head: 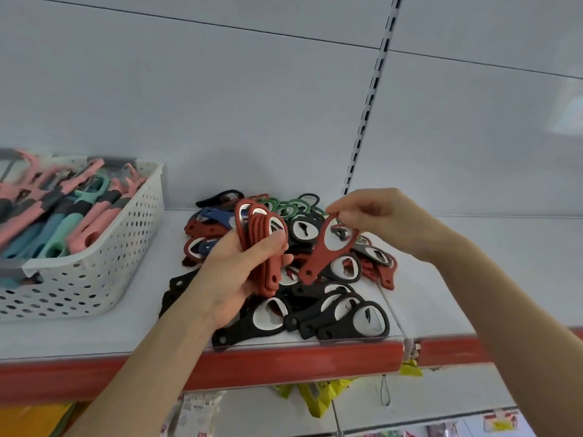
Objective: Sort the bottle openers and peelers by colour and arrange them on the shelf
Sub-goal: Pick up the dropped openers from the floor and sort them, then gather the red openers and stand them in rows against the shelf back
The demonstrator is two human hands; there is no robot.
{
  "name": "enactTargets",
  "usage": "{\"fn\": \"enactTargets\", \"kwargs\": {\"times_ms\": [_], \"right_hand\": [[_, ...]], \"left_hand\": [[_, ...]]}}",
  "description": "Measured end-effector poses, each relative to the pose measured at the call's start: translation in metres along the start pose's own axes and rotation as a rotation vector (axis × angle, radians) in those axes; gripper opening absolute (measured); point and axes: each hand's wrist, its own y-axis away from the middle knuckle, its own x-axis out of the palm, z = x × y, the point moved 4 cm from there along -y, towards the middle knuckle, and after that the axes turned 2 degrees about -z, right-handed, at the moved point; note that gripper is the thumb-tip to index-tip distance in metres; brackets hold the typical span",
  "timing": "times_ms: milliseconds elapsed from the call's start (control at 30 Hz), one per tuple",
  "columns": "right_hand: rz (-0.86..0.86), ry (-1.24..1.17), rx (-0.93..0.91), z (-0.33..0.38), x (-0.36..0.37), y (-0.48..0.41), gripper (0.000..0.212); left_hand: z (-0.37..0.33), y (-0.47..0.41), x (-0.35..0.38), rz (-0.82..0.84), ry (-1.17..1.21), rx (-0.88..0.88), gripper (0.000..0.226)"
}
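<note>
Here, my left hand (249, 263) grips the stack of red openers (263, 244); my right hand (375, 216) pinches another red opener (328, 250) just beside it, above the unsorted pile (331, 304), apparently to join matching colours.

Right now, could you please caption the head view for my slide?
Left hand grips stacked red openers; right hand pinches one more red opener above the mixed pile.

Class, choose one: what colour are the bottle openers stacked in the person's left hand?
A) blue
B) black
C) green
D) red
D: the left hand grips a stack of red openers, while the right hand pinches a single red opener.
</note>
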Motion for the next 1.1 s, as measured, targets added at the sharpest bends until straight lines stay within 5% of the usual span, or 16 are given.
{"fn": "enactTargets", "kwargs": {"times_ms": [167, 367, 467, 600, 800, 1000, 1100], "right_hand": [[-0.121, -0.098, -0.027, 0.001, 0.006, 0.001, 0.014], [-0.413, -0.193, 0.106, -0.038, -0.022, 0.029, 0.014], [-0.203, -0.488, 0.282, -0.058, -0.034, 0.054, 0.016], [0.132, -0.551, 0.233, -0.072, -0.053, 0.076, 0.023], [0.154, -0.498, 0.161, -0.111, -0.098, 0.086, 0.016], [0.231, -0.606, 0.162, -0.135, -0.137, 0.098, 0.016], [0.341, -0.546, 0.146, -0.147, -0.156, 0.1, 0.022]], "left_hand": [[0.014, -0.002, 0.05, 0.128, -0.024, -0.053, 0.05], [0.032, -0.012, 0.092, -0.017, 0.127, 0.007, 0.024], [0.037, -0.019, 0.122, -0.147, 0.211, 0.125, 0.028], [0.056, -0.03, 0.18, -0.259, 0.273, 0.163, 0.034], [0.081, -0.041, 0.244, -0.327, 0.317, 0.149, 0.02], [0.094, -0.051, 0.268, -0.189, 0.115, 0.057, 0.055], [0.084, -0.054, 0.263, -0.293, -0.046, 0.223, 0.055]]}}
